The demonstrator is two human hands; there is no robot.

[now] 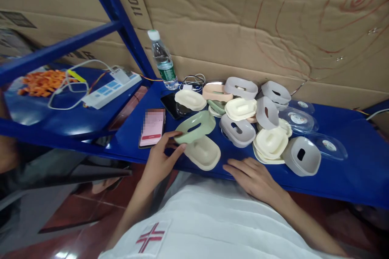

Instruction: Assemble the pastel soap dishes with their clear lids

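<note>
My left hand [162,162] pinches the near left end of a pale green oval plastic shell [205,124] with a slot in its middle. Under and in front of that shell lies a cream oval lid-like piece [207,154] with a sunken centre. My right hand [253,176] rests at the front edge of the blue shelf, fingers stretched out and holding nothing. Nearest to it are a grey slotted shell [240,139] and a stack of cream oval pieces [269,149]. A deeper grey shell [310,158] stands on its side farther right.
More grey shells, a peach shell [212,93] and cream pieces are heaped behind. Clear plastic covers [328,147] lie right. At left are a lit phone [153,125], a dark phone [170,103], and a water bottle [165,68]. A power strip [112,89] and orange parts [45,82] occupy the neighbouring shelf.
</note>
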